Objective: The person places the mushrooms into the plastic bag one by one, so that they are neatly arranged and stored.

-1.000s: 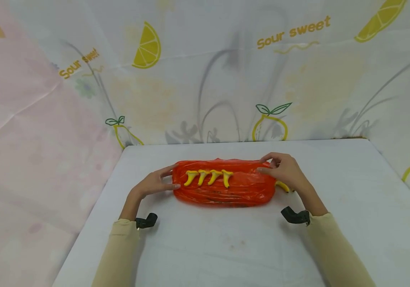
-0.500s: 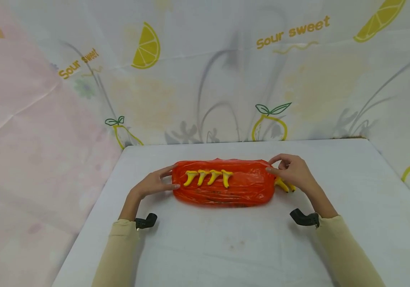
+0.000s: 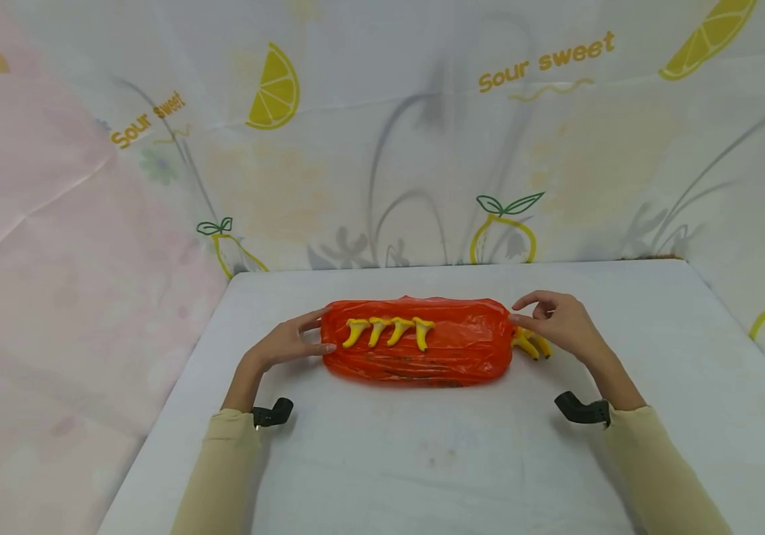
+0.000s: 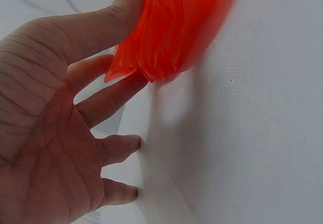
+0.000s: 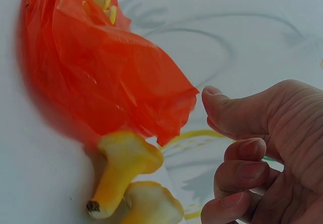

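A long red plastic bag [image 3: 465, 343] lies crosswise on the white table. Several yellow chanterelle-like mushrooms [image 3: 399, 327] stand in a row on its left half. My left hand [image 3: 282, 342] holds the bag's left end, thumb in front and fingers behind; the left wrist view shows the thumb [image 4: 111, 24] pressing on the red film. Just off the right end is my right hand [image 3: 561, 325], its fingers loosely bent and holding nothing. A small gap separates its thumb [image 5: 222, 110] from the bag's corner. Yellow mushrooms [image 5: 126, 156] lie beneath that corner. What the bag covers is hidden.
The white table [image 3: 382, 461] stretches in front of the bag and to both sides. A lemon-print cloth [image 3: 382, 148] hangs behind the table, and a pinkish cloth [image 3: 54, 297] hangs at the left. Black wrist cameras [image 3: 273, 412] are on both arms.
My right hand has drawn away to the right from the bag's right end, uncovering more of the yellow mushrooms there. The left hand and the bag look nearly still.
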`<move>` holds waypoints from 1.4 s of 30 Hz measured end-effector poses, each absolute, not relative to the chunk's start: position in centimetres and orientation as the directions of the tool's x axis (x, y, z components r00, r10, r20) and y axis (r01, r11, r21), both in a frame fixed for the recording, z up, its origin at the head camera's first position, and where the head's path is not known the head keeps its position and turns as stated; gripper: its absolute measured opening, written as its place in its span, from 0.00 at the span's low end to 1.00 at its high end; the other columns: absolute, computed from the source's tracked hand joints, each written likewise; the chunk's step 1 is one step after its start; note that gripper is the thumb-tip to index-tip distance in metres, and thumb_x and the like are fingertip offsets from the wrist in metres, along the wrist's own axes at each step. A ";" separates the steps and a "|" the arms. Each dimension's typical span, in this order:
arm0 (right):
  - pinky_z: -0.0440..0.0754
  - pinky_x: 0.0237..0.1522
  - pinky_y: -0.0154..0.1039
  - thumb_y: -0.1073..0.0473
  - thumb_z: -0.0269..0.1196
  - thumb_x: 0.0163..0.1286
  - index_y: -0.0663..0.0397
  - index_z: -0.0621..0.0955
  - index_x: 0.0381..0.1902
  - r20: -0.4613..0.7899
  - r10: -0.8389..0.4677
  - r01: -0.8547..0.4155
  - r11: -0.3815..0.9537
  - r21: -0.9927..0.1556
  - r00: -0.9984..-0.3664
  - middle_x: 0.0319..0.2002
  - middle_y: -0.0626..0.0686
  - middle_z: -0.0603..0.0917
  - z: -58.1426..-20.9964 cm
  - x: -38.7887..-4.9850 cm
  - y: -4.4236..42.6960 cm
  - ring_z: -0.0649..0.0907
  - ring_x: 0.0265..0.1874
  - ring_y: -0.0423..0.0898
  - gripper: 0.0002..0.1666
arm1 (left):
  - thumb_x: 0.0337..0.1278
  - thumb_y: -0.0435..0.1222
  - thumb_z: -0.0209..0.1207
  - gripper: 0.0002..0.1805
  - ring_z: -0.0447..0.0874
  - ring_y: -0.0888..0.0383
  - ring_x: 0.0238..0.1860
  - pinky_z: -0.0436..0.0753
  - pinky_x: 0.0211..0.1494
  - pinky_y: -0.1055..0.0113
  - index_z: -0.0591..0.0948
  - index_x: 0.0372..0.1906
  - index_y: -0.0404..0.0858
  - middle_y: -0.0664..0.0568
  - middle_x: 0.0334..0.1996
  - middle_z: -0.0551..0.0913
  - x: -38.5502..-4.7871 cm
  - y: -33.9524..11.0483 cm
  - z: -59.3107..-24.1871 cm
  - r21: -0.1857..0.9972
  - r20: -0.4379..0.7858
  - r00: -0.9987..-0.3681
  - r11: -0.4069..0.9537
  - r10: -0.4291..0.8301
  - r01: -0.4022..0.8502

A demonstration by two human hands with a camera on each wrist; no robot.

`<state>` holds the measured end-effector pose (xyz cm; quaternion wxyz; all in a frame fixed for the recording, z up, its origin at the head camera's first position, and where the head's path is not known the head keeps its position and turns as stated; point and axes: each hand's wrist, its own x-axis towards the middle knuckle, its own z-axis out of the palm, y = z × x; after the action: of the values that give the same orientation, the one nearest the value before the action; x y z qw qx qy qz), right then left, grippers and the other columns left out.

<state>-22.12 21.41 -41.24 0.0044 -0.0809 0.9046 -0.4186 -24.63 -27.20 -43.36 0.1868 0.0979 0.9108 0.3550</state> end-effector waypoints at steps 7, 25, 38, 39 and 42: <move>0.65 0.20 0.36 0.49 0.70 0.64 0.60 0.83 0.46 0.052 -0.145 -0.137 0.674 -0.726 -0.988 0.22 0.51 0.71 -41.3 -22.2 22.4 0.70 0.24 0.49 0.21 | 0.49 0.58 0.69 0.51 0.60 0.39 0.71 0.68 0.64 0.37 0.59 0.77 0.53 0.41 0.70 0.68 -24.6 -27.2 -43.5 0.684 -0.259 -0.914 0.728 0.312 0.055; 0.62 0.20 0.36 0.57 0.71 0.62 0.59 0.84 0.44 -0.016 -0.218 -0.148 0.713 -0.686 -0.976 0.21 0.49 0.70 -42.7 -22.2 24.5 0.68 0.23 0.48 0.16 | 0.49 0.57 0.69 0.50 0.60 0.39 0.71 0.68 0.64 0.37 0.60 0.77 0.53 0.41 0.70 0.68 -24.7 -27.3 -43.5 0.683 -0.268 -0.912 0.729 0.310 0.047; 0.61 0.20 0.36 0.56 0.71 0.61 0.58 0.84 0.42 -0.009 -0.230 -0.173 0.760 -0.627 -0.973 0.22 0.49 0.69 -43.1 -22.5 25.2 0.68 0.22 0.47 0.15 | 0.49 0.58 0.69 0.51 0.60 0.40 0.71 0.68 0.64 0.37 0.59 0.77 0.53 0.42 0.70 0.68 -24.8 -27.4 -43.6 0.689 -0.262 -0.913 0.723 0.314 0.051; 0.61 0.20 0.36 0.56 0.71 0.61 0.58 0.84 0.42 -0.005 -0.232 -0.178 0.762 -0.623 -0.973 0.22 0.49 0.69 -43.0 -22.5 25.2 0.68 0.22 0.47 0.15 | 0.49 0.58 0.69 0.51 0.60 0.40 0.71 0.68 0.64 0.37 0.59 0.77 0.53 0.42 0.70 0.68 -24.8 -27.4 -43.6 0.689 -0.262 -0.913 0.723 0.314 0.051; 0.62 0.21 0.36 0.57 0.71 0.62 0.58 0.83 0.41 0.001 -0.236 -0.186 0.764 -0.617 -0.972 0.22 0.49 0.69 -43.0 -22.5 25.4 0.68 0.22 0.47 0.13 | 0.49 0.58 0.69 0.51 0.59 0.39 0.71 0.67 0.64 0.36 0.59 0.77 0.53 0.42 0.70 0.67 -24.7 -27.3 -43.5 0.686 -0.268 -0.911 0.726 0.314 0.049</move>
<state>-22.55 25.37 -43.04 0.0384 -0.1122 0.9385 -0.3243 -24.70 -27.33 -43.52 0.1860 0.0998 0.9102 0.3563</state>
